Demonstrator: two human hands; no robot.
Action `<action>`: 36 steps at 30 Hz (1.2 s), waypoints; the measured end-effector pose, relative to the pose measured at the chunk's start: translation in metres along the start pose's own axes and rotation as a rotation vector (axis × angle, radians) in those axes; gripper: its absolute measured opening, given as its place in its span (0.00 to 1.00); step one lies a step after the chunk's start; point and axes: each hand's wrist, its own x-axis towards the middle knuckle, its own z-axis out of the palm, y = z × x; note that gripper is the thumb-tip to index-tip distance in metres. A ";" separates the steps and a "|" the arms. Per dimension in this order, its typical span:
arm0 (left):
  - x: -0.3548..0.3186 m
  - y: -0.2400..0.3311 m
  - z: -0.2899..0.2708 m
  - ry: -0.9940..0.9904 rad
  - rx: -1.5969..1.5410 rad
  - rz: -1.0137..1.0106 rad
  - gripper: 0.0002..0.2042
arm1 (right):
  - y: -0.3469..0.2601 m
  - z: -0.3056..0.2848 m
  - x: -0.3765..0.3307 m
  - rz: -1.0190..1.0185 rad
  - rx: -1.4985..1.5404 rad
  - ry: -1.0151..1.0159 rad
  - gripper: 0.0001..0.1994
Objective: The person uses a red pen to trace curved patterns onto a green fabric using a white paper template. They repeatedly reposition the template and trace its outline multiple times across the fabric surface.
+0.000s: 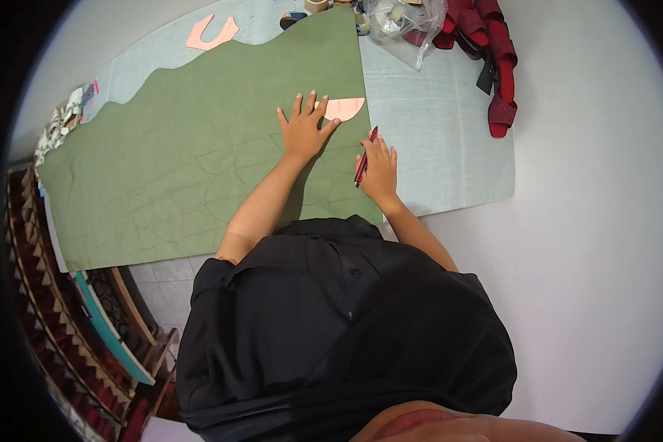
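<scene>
A large green sheet of material (162,140) lies over the table, with thin drawn outlines of curved shapes on its nearer half. Near its right edge is a small salmon-pink pattern piece (345,109) with a rounded right side. My left hand (302,132) rests flat with fingers spread, its fingertips and thumb at the piece's left end. Just right of and nearer than the piece, my right hand (379,168) holds a dark red pen (366,156), slanted with its upper end pointing away from me.
Another pink pattern piece (212,33), U-shaped, lies at the far left on the pale blue table cover (442,140). Red heeled sandals (502,81) line the far right, beside a clear plastic bag (405,29). White patterned items (60,121) sit at the left edge, above shelves of footwear (66,331).
</scene>
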 end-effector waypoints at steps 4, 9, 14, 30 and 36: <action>-0.001 -0.010 -0.001 -0.011 -0.122 0.028 0.25 | 0.001 0.002 0.000 0.000 -0.001 -0.004 0.18; 0.005 -0.025 -0.011 0.034 -0.092 0.076 0.21 | 0.001 -0.001 0.001 0.003 0.047 0.001 0.18; -0.011 -0.015 -0.025 -0.057 -0.021 0.285 0.22 | 0.015 0.000 0.007 0.078 0.362 0.103 0.14; -0.025 0.017 -0.002 -0.117 0.023 0.240 0.29 | -0.008 0.028 0.125 0.189 0.845 0.155 0.08; -0.024 0.015 -0.003 -0.207 0.022 0.216 0.27 | -0.031 0.031 0.138 0.042 0.587 0.058 0.12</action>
